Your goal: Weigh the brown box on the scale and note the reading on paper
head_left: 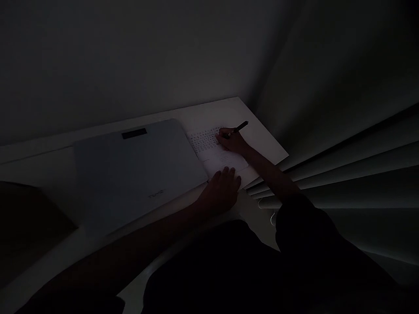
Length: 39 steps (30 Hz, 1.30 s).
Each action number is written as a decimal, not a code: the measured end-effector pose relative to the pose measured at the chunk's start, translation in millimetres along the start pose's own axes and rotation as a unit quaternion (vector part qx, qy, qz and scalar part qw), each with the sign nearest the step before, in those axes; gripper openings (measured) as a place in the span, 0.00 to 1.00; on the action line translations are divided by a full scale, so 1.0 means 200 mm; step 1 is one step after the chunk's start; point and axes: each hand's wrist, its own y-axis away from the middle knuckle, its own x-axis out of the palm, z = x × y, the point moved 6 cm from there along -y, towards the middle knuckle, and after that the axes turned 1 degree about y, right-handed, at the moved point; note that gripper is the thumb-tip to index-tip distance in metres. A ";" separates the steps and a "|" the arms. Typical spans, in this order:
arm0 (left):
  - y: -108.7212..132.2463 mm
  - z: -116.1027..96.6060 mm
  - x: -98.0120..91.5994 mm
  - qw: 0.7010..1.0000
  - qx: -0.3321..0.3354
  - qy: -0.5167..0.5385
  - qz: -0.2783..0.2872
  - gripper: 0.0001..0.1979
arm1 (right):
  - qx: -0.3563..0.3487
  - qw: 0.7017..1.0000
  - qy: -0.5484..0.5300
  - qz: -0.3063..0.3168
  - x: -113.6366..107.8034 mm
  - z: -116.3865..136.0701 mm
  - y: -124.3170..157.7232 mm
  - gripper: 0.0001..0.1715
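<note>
Left hand [224, 185] flat, open, pinning paper's near edge | right hand [233, 140] gripping pen [238, 128], tip on paper [212, 150] at desk [258, 131] corner beside closed laptop [137, 170] | paper likely light, floppy, slides easily; hold by edge | very dim

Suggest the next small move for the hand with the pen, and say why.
Probably carry the pen on along the current line: the right hand has its tip on the printed sheet, which the left hand pins flat beside the closed laptop.
</note>
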 end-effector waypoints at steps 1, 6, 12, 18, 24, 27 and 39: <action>0.00 0.00 0.00 1.000 -0.002 0.000 -0.004 0.23 | -0.006 1.000 -0.001 -0.001 0.00 -0.01 0.00 0.22; 0.00 0.00 0.01 1.000 -0.002 -0.001 0.000 0.23 | -0.005 1.000 -0.017 0.006 0.00 -0.02 -0.01 0.23; 0.00 0.01 0.00 1.000 0.002 -0.012 0.004 0.23 | 0.013 0.999 -0.040 0.005 0.01 -0.03 0.00 0.22; 0.00 0.00 0.00 0.999 -0.001 -0.007 0.031 0.25 | 0.015 0.998 -0.066 0.000 0.00 -0.04 0.01 0.21; 0.01 0.00 -0.02 0.999 0.002 -0.010 -0.042 0.23 | 0.038 0.998 -0.052 -0.001 0.00 -0.01 0.01 0.22; 0.01 0.01 -0.02 0.999 0.000 -0.011 -0.047 0.22 | 0.041 0.998 -0.047 -0.010 0.00 -0.02 0.01 0.22; 0.00 0.01 -0.01 1.000 -0.006 -0.008 -0.014 0.22 | 0.041 0.999 -0.022 -0.024 0.00 -0.05 -0.01 0.21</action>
